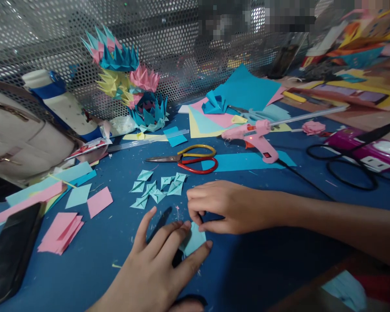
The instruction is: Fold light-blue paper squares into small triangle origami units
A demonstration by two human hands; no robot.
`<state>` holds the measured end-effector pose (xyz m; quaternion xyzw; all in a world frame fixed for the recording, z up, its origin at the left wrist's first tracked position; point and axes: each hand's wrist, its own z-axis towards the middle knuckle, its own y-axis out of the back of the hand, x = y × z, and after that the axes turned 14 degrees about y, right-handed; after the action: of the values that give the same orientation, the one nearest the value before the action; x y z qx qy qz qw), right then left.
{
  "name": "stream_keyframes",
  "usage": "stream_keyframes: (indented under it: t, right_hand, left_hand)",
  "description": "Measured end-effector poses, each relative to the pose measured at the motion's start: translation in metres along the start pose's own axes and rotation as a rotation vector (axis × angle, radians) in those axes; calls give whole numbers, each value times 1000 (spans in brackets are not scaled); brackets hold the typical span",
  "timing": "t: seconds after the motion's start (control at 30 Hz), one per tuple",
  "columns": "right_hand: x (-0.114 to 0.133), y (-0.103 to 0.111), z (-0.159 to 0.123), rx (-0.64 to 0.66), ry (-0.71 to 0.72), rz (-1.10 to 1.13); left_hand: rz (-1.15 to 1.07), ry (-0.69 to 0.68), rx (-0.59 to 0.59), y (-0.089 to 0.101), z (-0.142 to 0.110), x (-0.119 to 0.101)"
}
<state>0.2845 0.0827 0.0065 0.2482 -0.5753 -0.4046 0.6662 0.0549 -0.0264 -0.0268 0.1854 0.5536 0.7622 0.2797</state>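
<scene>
Both hands press one light-blue paper square (195,239) flat on the table (247,268) at lower centre: left hand (156,268) splayed open, right hand (227,207) pinching its edge in a closed grip. Folding seems underway; creasing needs firm fingertip pressure.

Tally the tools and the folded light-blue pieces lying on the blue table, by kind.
Scissors: 1
Pink glue gun: 1
Folded light-blue paper pieces in the cluster beyond the hands: about 8
Light-blue paper piece under the left hand and right hand: 1
Total: about 11
</scene>
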Motion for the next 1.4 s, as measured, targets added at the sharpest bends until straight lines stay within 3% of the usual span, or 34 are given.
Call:
stream_keyframes:
  t: [0.23,0.43,0.9,1.1,1.4]
  right_hand:
    - [-4,6,0,84,41,77]
    - [-1,5,-1,108,28,11]
    - [6,0,0,84,45,-98]
    - [6,0,0,80,46,-102]
    - [-3,2,1,62,9,41]
  left_hand:
    - [13,-3,24,3,-2,0]
    - [-3,5,34,7,-3,0]
    - [-40,29,41,7,-3,-1]
    - [-71,28,135,12,0,-1]
    - [-111,109,181,15,3,-6]
